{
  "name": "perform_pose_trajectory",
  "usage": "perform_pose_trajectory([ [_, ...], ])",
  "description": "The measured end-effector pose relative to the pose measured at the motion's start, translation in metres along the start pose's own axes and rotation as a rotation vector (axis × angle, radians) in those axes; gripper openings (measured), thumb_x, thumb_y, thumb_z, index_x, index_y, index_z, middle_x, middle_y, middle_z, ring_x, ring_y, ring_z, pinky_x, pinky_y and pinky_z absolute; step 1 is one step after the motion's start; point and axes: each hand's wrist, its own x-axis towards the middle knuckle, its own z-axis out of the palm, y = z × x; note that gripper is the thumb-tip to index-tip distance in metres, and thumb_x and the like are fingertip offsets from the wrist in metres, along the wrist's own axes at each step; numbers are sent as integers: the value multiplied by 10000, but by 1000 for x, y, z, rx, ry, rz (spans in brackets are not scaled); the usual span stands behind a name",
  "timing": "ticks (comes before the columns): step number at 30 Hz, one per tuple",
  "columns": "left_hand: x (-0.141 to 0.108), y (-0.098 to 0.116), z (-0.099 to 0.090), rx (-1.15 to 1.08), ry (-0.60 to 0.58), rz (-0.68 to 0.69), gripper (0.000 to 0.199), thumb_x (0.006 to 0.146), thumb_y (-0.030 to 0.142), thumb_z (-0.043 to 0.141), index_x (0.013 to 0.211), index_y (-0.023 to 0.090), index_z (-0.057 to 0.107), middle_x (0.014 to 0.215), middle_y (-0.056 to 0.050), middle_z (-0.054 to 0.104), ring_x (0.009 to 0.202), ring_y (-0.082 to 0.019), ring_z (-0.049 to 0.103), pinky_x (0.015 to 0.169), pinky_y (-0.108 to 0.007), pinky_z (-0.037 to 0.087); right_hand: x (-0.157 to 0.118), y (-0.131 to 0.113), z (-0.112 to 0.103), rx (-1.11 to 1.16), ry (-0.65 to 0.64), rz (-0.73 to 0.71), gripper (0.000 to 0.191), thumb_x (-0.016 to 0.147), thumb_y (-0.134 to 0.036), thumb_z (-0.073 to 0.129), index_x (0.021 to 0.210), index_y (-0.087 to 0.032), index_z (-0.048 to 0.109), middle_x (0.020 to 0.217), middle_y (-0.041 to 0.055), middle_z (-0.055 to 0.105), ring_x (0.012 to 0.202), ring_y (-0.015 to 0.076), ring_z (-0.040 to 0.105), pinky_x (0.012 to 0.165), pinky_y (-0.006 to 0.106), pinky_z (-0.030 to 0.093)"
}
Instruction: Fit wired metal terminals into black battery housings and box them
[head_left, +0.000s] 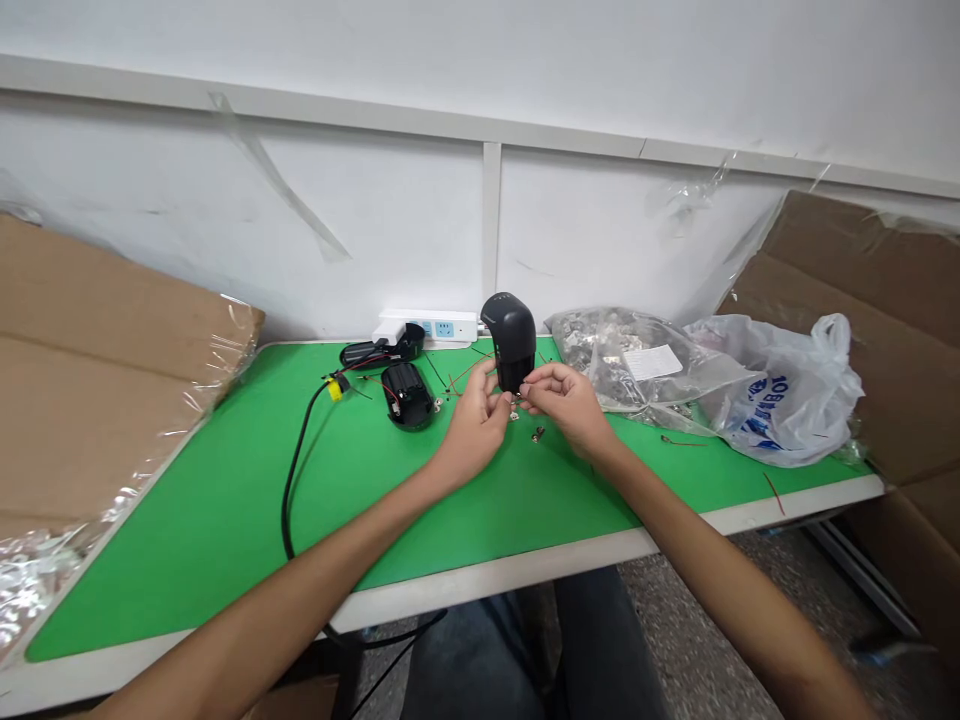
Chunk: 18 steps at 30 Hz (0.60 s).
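A black plastic housing (510, 330) with a rounded top stands upright above the green mat. My left hand (478, 412) is closed on its lower left side. At its lower right edge, the fingertips of my right hand (564, 400) are pinched together; a tiny bright spot shows there, too small to name. Just below the hands, a small metal piece (538, 433) lies on the mat. Left of my left hand rests an open black casing (406, 395) with a red wire, and behind it another black casing part (382, 348).
A white power strip (446, 328) lies against the wall. A black cable (296, 470) with a yellow tag (334, 389) runs off the front edge. Bagged metal parts (600, 345) and a white plastic bag (787, 390) fill the right. Cardboard (97, 360) flanks the left.
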Motion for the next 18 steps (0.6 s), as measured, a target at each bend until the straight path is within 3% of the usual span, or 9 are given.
perform_pose_trajectory([
  [8, -1, 2, 3, 24, 24, -28, 443, 1032, 306, 588, 1449, 210, 472, 1452, -154, 615, 870, -131, 664, 708, -235, 517, -1, 6, 9, 219, 98, 131, 653, 614, -372, 952, 1007, -231, 450, 686, -32, 714, 617, 136, 720, 572, 192, 552],
  [13, -2, -1, 9, 19, 77, -67, 388, 999, 233, 599, 1375, 189, 515, 1416, -146, 625, 968, -155, 680, 800, -263, 543, -3, 9, 16, 192, 154, 118, 626, 632, -361, 908, 1009, -236, 424, 646, -58, 689, 585, 135, 700, 555, 208, 550],
  [18, -4, -3, 11, -19, 130, -82, 339, 990, 241, 601, 1310, 176, 512, 1409, -168, 613, 1190, -224, 656, 972, -366, 557, -3, 14, 18, 119, 149, 59, 540, 667, -369, 846, 1010, -231, 453, 684, -58, 677, 598, 145, 679, 591, 266, 566],
])
